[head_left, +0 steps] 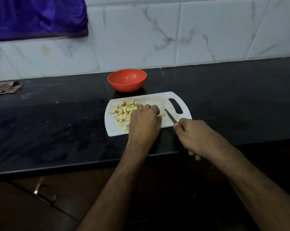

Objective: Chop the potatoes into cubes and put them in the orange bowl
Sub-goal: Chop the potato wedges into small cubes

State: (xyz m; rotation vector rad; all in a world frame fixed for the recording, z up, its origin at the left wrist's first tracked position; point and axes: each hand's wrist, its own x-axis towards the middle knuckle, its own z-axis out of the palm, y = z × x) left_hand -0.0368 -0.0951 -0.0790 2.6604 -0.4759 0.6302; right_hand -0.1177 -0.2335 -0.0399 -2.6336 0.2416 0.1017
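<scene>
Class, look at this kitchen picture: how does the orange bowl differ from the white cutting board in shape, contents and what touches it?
The orange bowl is round and deep; the cutting board is flat, with a handle slot.
The bowl looks empty; the board carries the potato cubes.
Nothing touches the bowl; the left hand rests on the board while the right hand holds a knife over it.
Both sit on the black counter.
</scene>
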